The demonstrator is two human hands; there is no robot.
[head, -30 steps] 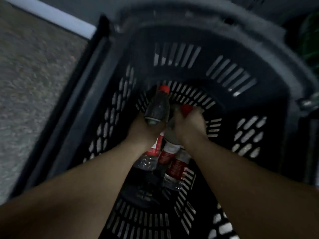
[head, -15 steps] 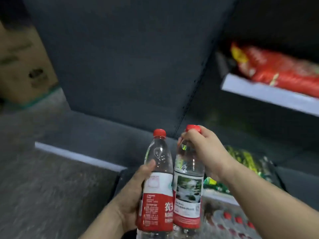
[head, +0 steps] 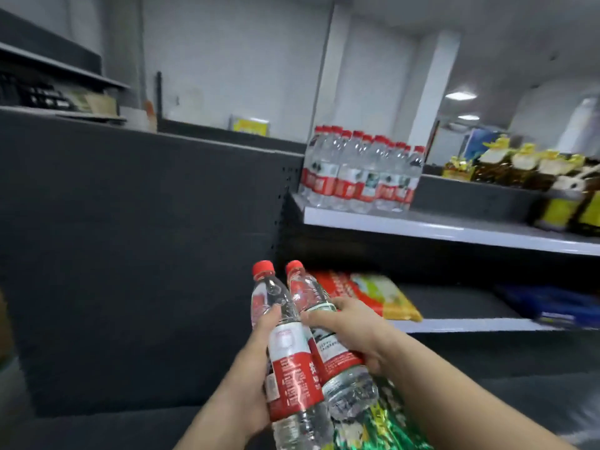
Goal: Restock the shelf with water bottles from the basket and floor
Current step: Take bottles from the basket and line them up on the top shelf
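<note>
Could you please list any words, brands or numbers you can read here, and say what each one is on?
None can be read with confidence.
Red-and-white labels on the two red-capped clear water bottles held in both hands: print blurred.
Shelved water bottle pack: labels too small.
Red-and-yellow bag: blurred.

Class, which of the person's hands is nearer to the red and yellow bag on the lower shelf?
Right. The right hand lies just below-left of the red and yellow bag; the left hand sits farther left, beyond both bottles.
</note>
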